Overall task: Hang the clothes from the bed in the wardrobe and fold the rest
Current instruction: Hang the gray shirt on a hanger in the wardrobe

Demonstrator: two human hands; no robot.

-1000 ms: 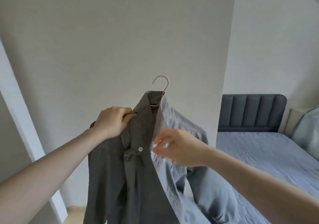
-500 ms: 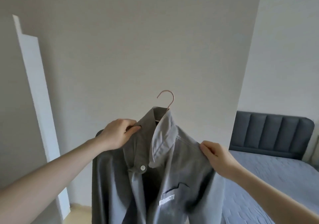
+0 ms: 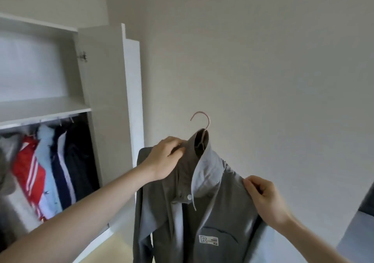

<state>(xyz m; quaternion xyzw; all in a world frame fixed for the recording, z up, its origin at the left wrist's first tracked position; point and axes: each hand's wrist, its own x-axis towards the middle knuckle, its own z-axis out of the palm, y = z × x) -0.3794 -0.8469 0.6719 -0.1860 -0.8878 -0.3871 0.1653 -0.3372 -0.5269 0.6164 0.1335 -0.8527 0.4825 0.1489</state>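
Note:
A grey button-up shirt [image 3: 214, 218] hangs on a pink hanger [image 3: 202, 121], held up in front of me, with the hook pointing up. My left hand [image 3: 164, 157] grips the shirt's left shoulder beside the collar. My right hand [image 3: 263, 198] pinches the fabric at the right shoulder. The open white wardrobe [image 3: 105, 92] stands at the left, with several garments [image 3: 46, 173] hanging under its shelf.
The wardrobe door [image 3: 131, 100] stands open between the wardrobe and the plain wall. A corner of the bed [image 3: 362, 228] shows at the right edge. Pale wooden floor [image 3: 109, 250] lies below.
The view has swung left, bringing the open wardrobe into sight and the bed almost out. Both hands keep their hold on the shirt's shoulders.

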